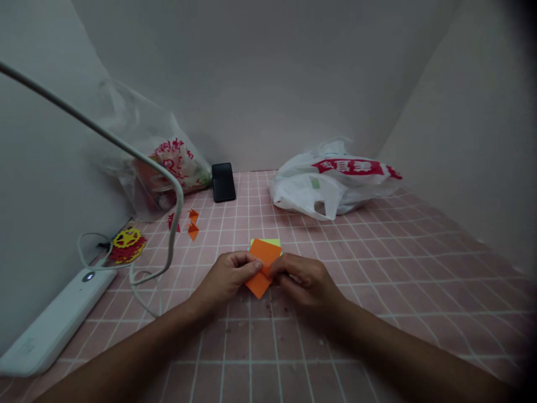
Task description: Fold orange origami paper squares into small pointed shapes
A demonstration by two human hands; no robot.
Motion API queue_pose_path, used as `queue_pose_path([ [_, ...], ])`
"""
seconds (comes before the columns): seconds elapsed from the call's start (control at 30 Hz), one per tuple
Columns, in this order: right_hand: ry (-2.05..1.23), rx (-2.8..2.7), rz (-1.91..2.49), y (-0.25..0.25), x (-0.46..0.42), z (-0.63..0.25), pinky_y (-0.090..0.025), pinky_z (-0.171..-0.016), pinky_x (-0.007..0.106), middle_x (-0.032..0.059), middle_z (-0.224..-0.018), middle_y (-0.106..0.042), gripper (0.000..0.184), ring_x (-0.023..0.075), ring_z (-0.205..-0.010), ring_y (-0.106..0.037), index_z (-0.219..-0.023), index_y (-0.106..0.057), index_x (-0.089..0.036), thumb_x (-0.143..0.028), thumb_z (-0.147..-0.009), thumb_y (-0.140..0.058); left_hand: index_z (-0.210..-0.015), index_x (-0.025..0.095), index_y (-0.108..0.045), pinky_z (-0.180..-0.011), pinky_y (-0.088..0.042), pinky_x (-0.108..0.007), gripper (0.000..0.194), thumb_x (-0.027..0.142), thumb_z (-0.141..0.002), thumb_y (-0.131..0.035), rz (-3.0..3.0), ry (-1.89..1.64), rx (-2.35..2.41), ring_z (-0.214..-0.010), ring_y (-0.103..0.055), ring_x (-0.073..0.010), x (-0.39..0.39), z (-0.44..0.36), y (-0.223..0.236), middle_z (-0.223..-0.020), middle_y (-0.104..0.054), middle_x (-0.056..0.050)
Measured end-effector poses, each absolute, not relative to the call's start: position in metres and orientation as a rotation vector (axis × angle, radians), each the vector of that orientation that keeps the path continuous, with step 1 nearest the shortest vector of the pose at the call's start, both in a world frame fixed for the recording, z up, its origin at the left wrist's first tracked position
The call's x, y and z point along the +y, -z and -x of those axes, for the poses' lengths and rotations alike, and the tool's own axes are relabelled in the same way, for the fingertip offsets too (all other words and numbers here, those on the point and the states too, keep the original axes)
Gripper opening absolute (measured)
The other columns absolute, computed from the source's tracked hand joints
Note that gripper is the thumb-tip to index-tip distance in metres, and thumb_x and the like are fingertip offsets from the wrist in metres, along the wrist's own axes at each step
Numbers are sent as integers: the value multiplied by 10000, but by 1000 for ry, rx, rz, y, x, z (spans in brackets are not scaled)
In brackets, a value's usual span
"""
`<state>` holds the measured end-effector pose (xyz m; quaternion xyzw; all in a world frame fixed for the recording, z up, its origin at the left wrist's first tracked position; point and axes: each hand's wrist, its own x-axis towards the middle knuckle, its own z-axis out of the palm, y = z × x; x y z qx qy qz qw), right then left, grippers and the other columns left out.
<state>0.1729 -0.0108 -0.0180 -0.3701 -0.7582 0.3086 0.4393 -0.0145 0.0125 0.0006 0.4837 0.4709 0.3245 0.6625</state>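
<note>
An orange sheet of paper (267, 251) with a crease or fold across it is held up over the table between both hands. My left hand (229, 275) pinches its left edge, thumb on top. On the opposite side, my right hand (305, 280) grips the right edge with curled fingers. Partly hidden behind it lies yellow paper (272, 242). Farther left stand small folded paper figures: an orange one (193, 230), another orange one (193, 215) and a red one (173, 223).
A white cable (168, 173) arches over the left side, near a white power strip (59, 322) and red and yellow cut-out pieces (127, 240). At the back are a clear plastic bag (146, 151), a black phone (224, 182) and a white plastic bag (331, 179). Walls enclose the pink checked tabletop (398, 313).
</note>
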Motion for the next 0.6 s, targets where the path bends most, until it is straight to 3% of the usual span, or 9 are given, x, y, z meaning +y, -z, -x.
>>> queue_pose_path([
  [0.13,-1063,-1655,1017,21,-6,-172,-492,-634,279,17,-835,-694,183,154,-697,-647,-975,-616,-217,-126,-834,-542,-710,159,-659,-637,-404,-259,213,367,-729,-700,-1248,-774,1133,-633,-540,-139,12,14,-4,-687,-626,-4],
  [0.23,-1328,-1481,1074,22,-3,-171,-482,-573,269,4,-712,-666,35,144,-603,-633,-861,-607,-194,-217,-838,-595,-718,161,-664,-629,-411,-258,187,344,-755,-661,-1371,-805,1200,-644,-542,-149,12,14,-6,-693,-623,-7],
  [0.3,-1447,-1391,1072,21,-1,-171,-484,-566,270,-8,-639,-643,77,138,-561,-622,-814,-600,-186,-258,-834,-614,-729,159,-668,-634,-423,-259,179,330,-774,-640,-1441,-810,1220,-651,-545,-151,11,14,-5,-703,-629,-12],
  [0.4,-1546,-1291,1002,19,-1,-171,-495,-572,274,2,-694,-675,118,132,-558,-632,-856,-609,-181,-297,-835,-619,-732,161,-663,-628,-427,-258,174,313,-800,-610,-1539,-829,1268,-652,-550,-153,11,15,-5,-704,-629,-13],
  [0.6,-1547,-1373,1010,18,-2,-170,-461,-563,246,-4,-642,-635,198,116,-559,-596,-832,-645,-158,-354,-856,-627,-736,158,-667,-625,-433,-257,148,248,-808,-574,-1726,-785,1324,-650,-579,-156,7,13,-6,-699,-651,-21],
])
